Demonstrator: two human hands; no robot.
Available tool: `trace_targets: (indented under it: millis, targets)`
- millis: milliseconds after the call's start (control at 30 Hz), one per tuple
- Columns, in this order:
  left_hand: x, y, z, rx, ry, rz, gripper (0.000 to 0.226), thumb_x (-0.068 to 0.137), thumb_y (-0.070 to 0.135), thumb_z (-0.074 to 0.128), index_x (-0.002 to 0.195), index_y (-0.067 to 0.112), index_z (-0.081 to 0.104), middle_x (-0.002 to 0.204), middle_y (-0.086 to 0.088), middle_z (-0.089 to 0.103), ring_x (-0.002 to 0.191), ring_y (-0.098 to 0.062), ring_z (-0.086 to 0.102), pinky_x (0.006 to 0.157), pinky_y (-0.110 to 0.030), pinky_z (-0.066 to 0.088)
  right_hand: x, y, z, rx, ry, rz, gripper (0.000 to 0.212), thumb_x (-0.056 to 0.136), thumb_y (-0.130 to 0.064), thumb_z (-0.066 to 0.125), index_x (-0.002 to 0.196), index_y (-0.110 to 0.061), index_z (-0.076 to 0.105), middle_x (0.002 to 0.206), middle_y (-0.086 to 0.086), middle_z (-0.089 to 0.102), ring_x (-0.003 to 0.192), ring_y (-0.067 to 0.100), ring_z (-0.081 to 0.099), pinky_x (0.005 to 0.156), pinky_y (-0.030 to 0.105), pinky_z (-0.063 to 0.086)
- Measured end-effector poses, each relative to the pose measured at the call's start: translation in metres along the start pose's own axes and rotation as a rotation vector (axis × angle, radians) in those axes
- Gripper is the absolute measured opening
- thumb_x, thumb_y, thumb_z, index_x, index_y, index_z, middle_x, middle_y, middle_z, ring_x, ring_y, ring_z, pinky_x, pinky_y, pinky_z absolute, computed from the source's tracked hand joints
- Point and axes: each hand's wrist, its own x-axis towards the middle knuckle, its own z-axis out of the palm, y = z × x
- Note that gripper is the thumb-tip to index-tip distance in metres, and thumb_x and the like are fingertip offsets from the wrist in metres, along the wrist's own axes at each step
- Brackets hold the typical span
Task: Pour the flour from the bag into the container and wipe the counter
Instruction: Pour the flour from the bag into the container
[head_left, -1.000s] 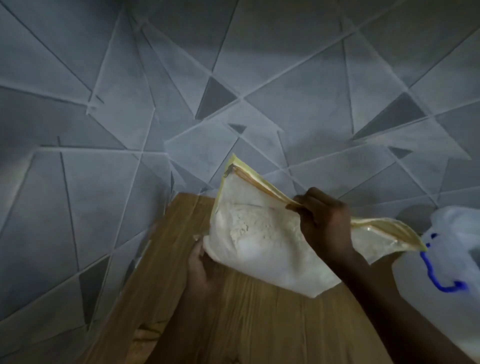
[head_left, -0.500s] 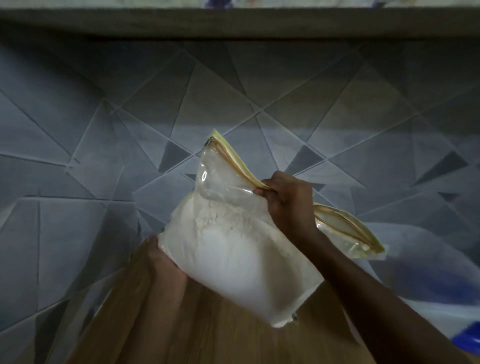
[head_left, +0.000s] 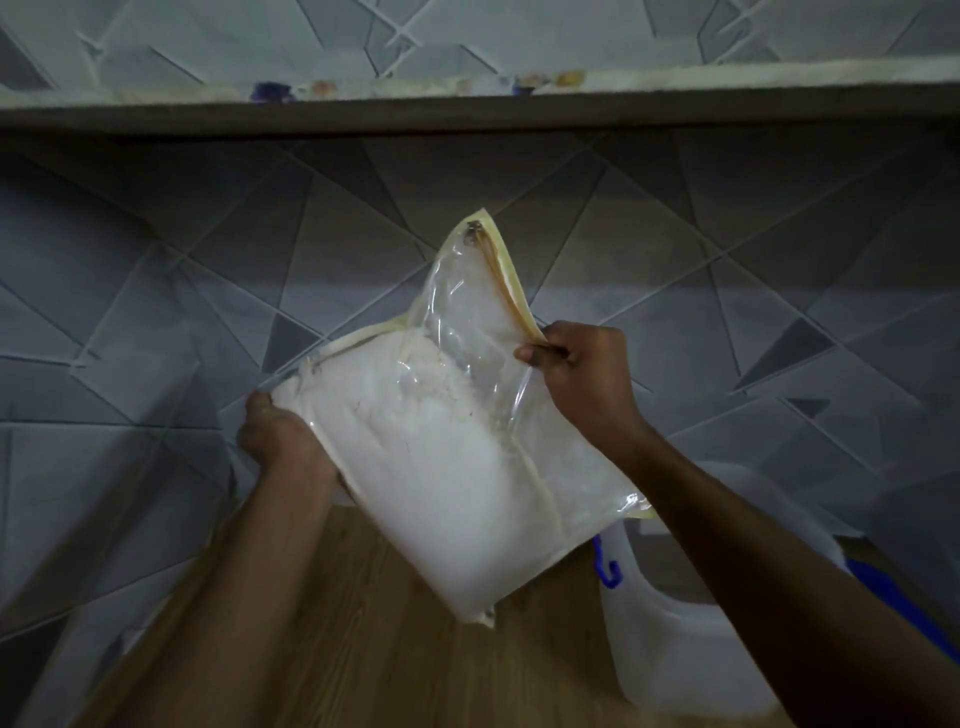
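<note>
None of the flour appears poured yet: the bag, mostly full, is held above the tabletop, left of the container, left hand gripping its base, right hand fingers pinching its rim, wiping undone.

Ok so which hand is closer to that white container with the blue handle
Right. The right hand pinches the flour bag's top edge, its arm passing just above the container. The left hand grips the bag's far side, further from it.
</note>
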Motion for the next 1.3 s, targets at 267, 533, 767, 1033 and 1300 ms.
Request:
trace_targets:
  millis: [267,533,767,1033,1300]
  targets:
    - [-0.04,-0.011,0.035,0.061,0.064,0.064,0.034,0.087,0.029,0.054,0.101,0.004,0.072,0.104,-0.007,0.073,0.089,-0.026,0.073,0.078,-0.033,0.06,0.009,0.035,-0.043,0.0,-0.095,0.028,0.053,0.08,-0.019,0.08,0.046,-0.032,0.04,0.04,-0.006,0.033,0.046,0.012,0.035,0.053,0.032,0.031]
    - [-0.078,-0.023,0.067,0.053,0.031,0.124,0.031,0.091,0.029,0.053,0.097,0.003,0.069,0.1,-0.007,0.073,0.086,-0.024,0.073,0.075,-0.03,0.06,0.013,0.057,-0.075,-0.007,-0.105,0.049,0.04,0.083,-0.022,0.078,0.051,-0.019,0.053,0.041,-0.006,0.036,0.046,0.013,0.041,0.055,0.032,0.039]
    - [-0.101,-0.028,0.087,0.107,0.062,0.1,0.028,0.099,0.026,0.049,0.101,0.003,0.064,0.094,-0.005,0.069,0.085,-0.022,0.069,0.073,-0.029,0.057,0.016,0.068,-0.083,-0.024,-0.102,0.057,0.03,0.084,-0.025,0.078,0.061,-0.011,0.065,0.045,-0.004,0.046,0.049,0.018,0.05,0.058,0.032,0.042]
    - [-0.127,-0.032,0.105,0.256,0.05,0.173,0.045,0.108,0.025,0.031,0.139,-0.001,0.05,0.141,-0.014,0.056,0.128,-0.03,0.055,0.086,-0.029,0.051,0.017,0.08,-0.088,-0.064,-0.135,0.054,0.024,0.084,-0.027,0.077,0.072,-0.005,0.075,0.059,0.01,0.067,0.057,0.022,0.062,0.063,0.036,0.052]
    - [-0.083,-0.028,0.122,0.125,0.074,0.18,0.042,0.083,0.035,0.056,0.101,0.001,0.069,0.107,-0.012,0.073,0.093,-0.028,0.073,0.088,-0.041,0.061,0.018,0.083,-0.086,-0.043,-0.026,0.18,0.033,0.084,-0.027,0.077,0.062,-0.005,0.067,0.052,0.001,0.056,0.047,0.014,0.051,0.059,0.03,0.046]
